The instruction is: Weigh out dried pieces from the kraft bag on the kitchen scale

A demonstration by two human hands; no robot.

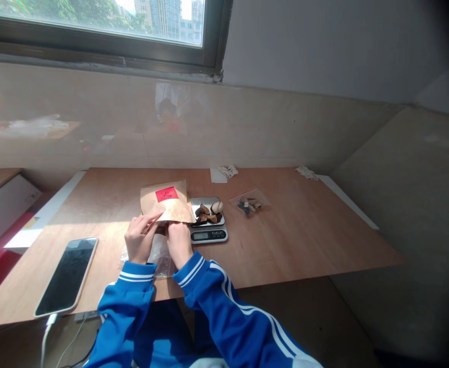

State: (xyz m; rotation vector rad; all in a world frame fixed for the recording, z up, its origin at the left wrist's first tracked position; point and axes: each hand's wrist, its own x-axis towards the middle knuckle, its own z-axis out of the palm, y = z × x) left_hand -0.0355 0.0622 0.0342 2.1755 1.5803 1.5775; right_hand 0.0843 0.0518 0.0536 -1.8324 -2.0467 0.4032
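Note:
A brown kraft paper bag (148,198) with a red label lies on the table, its near edge toward me. My left hand (139,239) grips the bag's near left edge, with the index finger laid across the paper. At the bag's near edge is my right hand (179,243); its fingertips are hidden by the paper, and I cannot tell whether they hold anything. Right beside it stands a digital kitchen scale (219,235) bearing several dried brown pieces (204,210) and one pale lump (217,207). Clear plastic bags (161,258) lie under my wrists.
A clear zip bag (261,197) with dark and tan pieces lies right of the scale. On the left rests a phone (67,276) with a white charging cable (48,329). Crumpled tissues (229,171) and a white paper (218,176) lie at the back edge.

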